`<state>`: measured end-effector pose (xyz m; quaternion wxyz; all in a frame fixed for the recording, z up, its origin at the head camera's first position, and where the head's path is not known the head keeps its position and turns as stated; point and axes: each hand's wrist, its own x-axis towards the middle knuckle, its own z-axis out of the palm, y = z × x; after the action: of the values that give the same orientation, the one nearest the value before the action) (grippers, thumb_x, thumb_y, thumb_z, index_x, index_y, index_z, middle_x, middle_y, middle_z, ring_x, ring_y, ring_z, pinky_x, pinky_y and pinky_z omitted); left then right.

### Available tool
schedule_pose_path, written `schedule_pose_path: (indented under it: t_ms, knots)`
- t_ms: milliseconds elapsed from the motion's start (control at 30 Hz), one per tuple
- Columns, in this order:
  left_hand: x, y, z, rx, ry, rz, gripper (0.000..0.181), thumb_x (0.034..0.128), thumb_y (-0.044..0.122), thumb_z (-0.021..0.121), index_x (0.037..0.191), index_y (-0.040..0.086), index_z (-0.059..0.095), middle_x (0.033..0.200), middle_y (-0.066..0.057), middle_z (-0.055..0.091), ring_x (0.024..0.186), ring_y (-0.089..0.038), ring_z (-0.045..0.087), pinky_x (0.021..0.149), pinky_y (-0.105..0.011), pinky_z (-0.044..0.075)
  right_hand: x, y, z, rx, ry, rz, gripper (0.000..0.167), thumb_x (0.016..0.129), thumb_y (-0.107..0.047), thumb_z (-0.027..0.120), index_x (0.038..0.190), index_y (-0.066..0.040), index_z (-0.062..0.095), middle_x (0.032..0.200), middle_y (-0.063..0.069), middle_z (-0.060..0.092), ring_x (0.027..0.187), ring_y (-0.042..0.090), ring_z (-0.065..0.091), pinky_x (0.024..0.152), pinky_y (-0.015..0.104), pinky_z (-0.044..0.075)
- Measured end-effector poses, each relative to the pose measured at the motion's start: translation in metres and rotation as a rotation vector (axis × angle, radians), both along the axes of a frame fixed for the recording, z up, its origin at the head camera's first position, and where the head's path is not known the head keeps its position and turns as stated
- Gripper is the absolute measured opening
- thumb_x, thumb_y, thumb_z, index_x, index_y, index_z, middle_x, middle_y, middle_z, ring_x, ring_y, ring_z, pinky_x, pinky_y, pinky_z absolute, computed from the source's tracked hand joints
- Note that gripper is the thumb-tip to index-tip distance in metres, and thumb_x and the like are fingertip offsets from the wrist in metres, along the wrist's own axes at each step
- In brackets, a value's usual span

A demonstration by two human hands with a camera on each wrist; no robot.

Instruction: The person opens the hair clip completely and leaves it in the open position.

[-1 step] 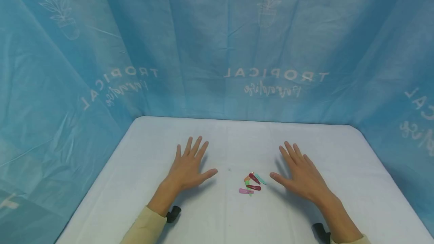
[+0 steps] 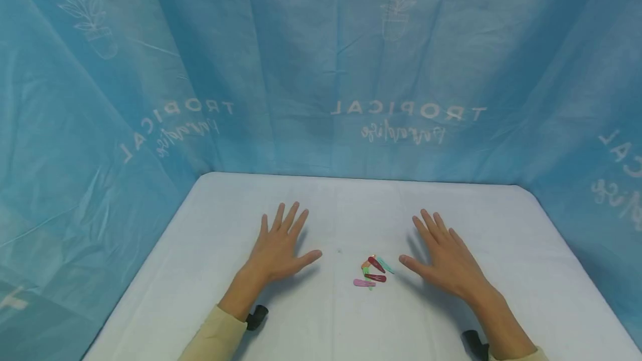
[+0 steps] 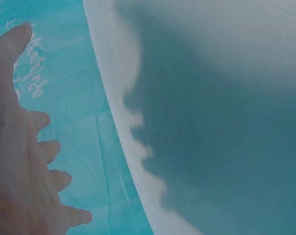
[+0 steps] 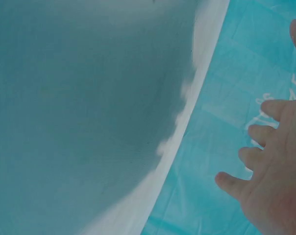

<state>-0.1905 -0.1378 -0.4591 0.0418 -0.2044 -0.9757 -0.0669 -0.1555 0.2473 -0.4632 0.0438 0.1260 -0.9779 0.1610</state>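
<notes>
A small cluster of snap hair clips lies on the white table between the hands. It includes a dark red clip [image 2: 377, 264], a second dark red clip [image 2: 375, 278], a pink clip [image 2: 364, 283] and a turquoise clip [image 2: 385, 265]. Orange and green pieces show partly covered among them. To the left of the clips, my left hand [image 2: 278, 252] hovers palm down over the table, fingers spread, holding nothing. My right hand [image 2: 446, 263] does the same on the other side, its thumb closer to the clips. Both wrist views show extended fingers on the left hand [image 3: 20, 161] and right hand [image 4: 280, 171].
The white-covered table [image 2: 331, 205] has rounded far corners. Blue curtains [image 2: 301, 71] with mirrored white lettering hang behind it and along both sides. A tiny speck [image 2: 339, 250] lies left of the clips. Dark devices sit at both wrists, such as the left one [image 2: 257, 317].
</notes>
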Motion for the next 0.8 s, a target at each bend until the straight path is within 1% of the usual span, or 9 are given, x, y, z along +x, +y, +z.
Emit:
schedule_pose_path:
  t_ms: [133,267,367,500,567,667,733,800]
  knots:
    - [0.002,-0.002,-0.004,-0.006,-0.006,-0.009,0.097,0.0883,0.082,0.039,0.162,0.022,0.019,0.170,-0.007,0.009,0.155,-0.039,0.006,0.116,-0.072,0.009,0.001,-0.001,-0.004,-0.006,0.004,0.002,0.097,0.087,-0.076,0.054,0.161,-0.018,0.026,0.169,0.011,0.015,0.154,0.038,0.011,0.115,0.067,0.018]
    - [0.003,-0.003,-0.008,-0.024,-0.012,-0.007,0.097,0.0881,0.082,0.039,0.163,0.024,0.017,0.170,-0.006,0.008,0.155,-0.038,0.003,0.116,-0.071,0.008,0.003,-0.002,-0.007,0.008,0.001,0.002,0.098,0.087,-0.077,0.052,0.161,-0.018,0.026,0.169,0.012,0.015,0.154,0.039,0.012,0.115,0.068,0.019]
    - [0.004,-0.002,-0.008,-0.022,-0.007,-0.003,0.096,0.0881,0.082,0.039,0.162,0.025,0.018,0.170,-0.006,0.008,0.156,-0.037,0.004,0.116,-0.071,0.009,0.004,-0.001,-0.007,0.023,0.002,0.001,0.098,0.088,-0.076,0.052,0.161,-0.017,0.025,0.168,0.013,0.015,0.154,0.039,0.013,0.115,0.068,0.019]
    - [0.003,0.000,-0.007,-0.008,-0.008,-0.003,0.095,0.0884,0.082,0.039,0.162,0.025,0.020,0.170,-0.006,0.008,0.155,-0.038,0.005,0.116,-0.070,0.011,0.005,0.001,-0.005,0.033,0.021,0.008,0.093,0.090,-0.071,0.055,0.160,-0.016,0.027,0.167,0.015,0.019,0.153,0.040,0.017,0.113,0.068,0.022]
    - [0.003,0.002,-0.006,0.005,-0.017,-0.003,0.094,0.0883,0.082,0.039,0.162,0.026,0.022,0.170,-0.006,0.010,0.156,-0.037,0.006,0.117,-0.069,0.013,0.005,0.000,-0.005,0.029,0.026,0.014,0.090,0.091,-0.067,0.058,0.159,-0.015,0.030,0.166,0.015,0.022,0.151,0.041,0.021,0.112,0.068,0.026]
    - [0.003,0.005,-0.005,0.030,-0.041,-0.012,0.093,0.0885,0.081,0.041,0.161,0.026,0.025,0.169,-0.006,0.013,0.155,-0.036,0.011,0.116,-0.066,0.020,0.004,-0.001,-0.005,0.024,0.028,0.025,0.084,0.091,-0.058,0.065,0.156,-0.014,0.036,0.162,0.017,0.031,0.146,0.042,0.033,0.108,0.066,0.034]
    - [0.003,0.007,-0.004,0.054,-0.041,-0.025,0.091,0.0891,0.079,0.045,0.160,0.024,0.029,0.168,-0.006,0.019,0.154,-0.035,0.018,0.114,-0.063,0.028,0.002,-0.003,-0.004,0.015,0.031,0.021,0.077,0.091,-0.052,0.068,0.152,-0.013,0.043,0.157,0.018,0.040,0.140,0.042,0.041,0.105,0.065,0.038]
    - [0.002,0.009,-0.002,0.068,-0.023,-0.038,0.086,0.0905,0.074,0.049,0.158,0.023,0.034,0.166,-0.007,0.026,0.151,-0.034,0.029,0.111,-0.060,0.036,0.000,-0.004,-0.002,-0.003,0.026,0.005,0.066,0.092,-0.045,0.069,0.147,-0.012,0.050,0.149,0.018,0.049,0.134,0.042,0.048,0.103,0.064,0.042]
